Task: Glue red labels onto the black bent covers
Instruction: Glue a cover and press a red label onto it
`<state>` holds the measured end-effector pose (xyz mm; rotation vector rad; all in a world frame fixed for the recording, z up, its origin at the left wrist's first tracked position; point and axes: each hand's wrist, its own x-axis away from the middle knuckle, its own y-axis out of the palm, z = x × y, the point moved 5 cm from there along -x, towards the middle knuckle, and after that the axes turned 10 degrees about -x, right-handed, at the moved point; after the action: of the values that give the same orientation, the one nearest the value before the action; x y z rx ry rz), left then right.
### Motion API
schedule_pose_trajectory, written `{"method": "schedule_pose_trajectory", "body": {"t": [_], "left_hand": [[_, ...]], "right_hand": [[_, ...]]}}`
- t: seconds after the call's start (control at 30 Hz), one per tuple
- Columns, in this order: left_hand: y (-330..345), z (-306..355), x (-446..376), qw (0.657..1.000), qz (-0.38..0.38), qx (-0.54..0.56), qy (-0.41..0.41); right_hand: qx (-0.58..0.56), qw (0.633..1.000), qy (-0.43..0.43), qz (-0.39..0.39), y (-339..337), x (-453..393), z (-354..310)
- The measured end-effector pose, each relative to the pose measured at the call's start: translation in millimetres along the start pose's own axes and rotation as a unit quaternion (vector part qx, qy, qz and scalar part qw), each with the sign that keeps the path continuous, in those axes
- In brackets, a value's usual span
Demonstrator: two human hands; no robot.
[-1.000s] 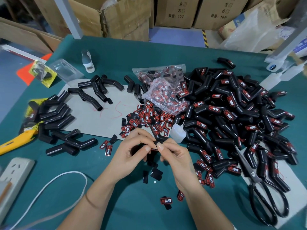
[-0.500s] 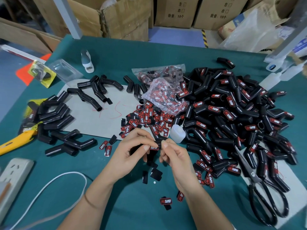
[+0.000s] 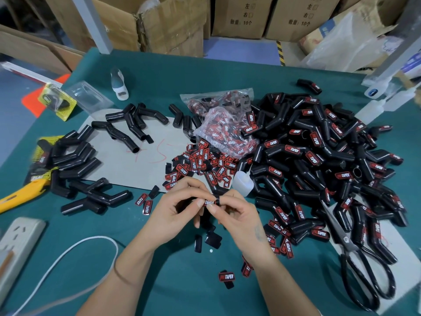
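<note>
My left hand and my right hand meet at the table's centre, both pinching one small red label between fingertips. A black piece sits under my fingers, mostly hidden. Behind my hands lies a heap of loose red labels and a clear bag of labels. A large pile of labelled black bent covers fills the right side. Unlabelled black covers lie at the left, some on a grey card.
A small white glue bottle stands just right of my hands. Black scissors lie at the right front. A yellow knife, a power strip and a white cable are at the left. Black backing scraps lie under my hands.
My hands have stayed in place over the table's centre; the fingertips have shifted slightly on the label, which now shows its red face between them.
</note>
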<state>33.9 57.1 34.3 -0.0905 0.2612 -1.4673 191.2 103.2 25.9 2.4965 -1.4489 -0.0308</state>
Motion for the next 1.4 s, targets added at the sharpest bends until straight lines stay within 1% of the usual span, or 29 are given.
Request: {"method": "schedule_pose_trajectory", "body": {"t": [0.27, 0.47, 0.57, 0.77, 0.9, 1.03, 1.4], "left_hand": [[1, -4, 0, 0.999, 0.0, 0.029, -0.021], [1, -6, 0, 0.998, 0.007, 0.049, -0.03], [4, -7, 0, 0.998, 0.023, 0.048, -0.036], [4, -9, 0, 0.994, 0.082, 0.046, -0.057], [1, -10, 0, 0.994, 0.097, 0.035, -0.046], [-2, -10, 1, 0.993, 0.108, 0.01, -0.038], [-1, -8, 1, 0.993, 0.107, -0.05, -0.005]], "right_hand": [[-0.013, 1.0, -0.015, 0.003, -4, -1, 0], [-0.019, 0.999, -0.035, 0.038, -5, 0, 2], [-0.015, 0.999, -0.04, 0.031, -5, 0, 3], [0.019, 0.999, -0.034, 0.014, -1, 1, 4], [0.045, 0.999, -0.022, -0.008, 1, 2, 3], [0.055, 0.998, -0.029, -0.023, 2, 3, -2], [0.045, 0.999, -0.022, -0.012, 2, 4, 0]]}}
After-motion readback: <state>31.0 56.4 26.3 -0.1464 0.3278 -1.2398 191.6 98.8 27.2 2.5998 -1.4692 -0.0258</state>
